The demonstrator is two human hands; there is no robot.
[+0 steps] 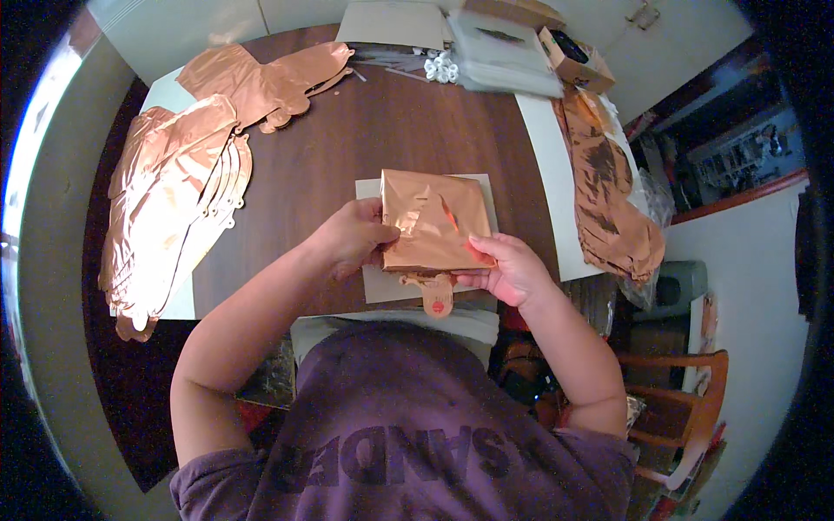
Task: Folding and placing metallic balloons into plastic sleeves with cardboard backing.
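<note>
A copper-coloured foil balloon (426, 208), folded into a flat, nearly square packet, is between my two hands at the near side of the table. My left hand (354, 239) grips its left edge, with the thumb on top. At the lower right corner my right hand (506, 265) pinches the packet, thumb above and fingers below. A narrow tab with a red mark (438, 306) hangs from the near edge. Under the packet lies a white card (376, 285), mostly covered.
Flat foil balloons (169, 165) are spread along the left side and far left, and more foil balloons (604, 191) lie at the right edge. Clear plastic bags (504, 56), white rolled pieces (441, 68) and a small cardboard box (575, 62) sit at the back. A wooden chair (695, 417) stands right.
</note>
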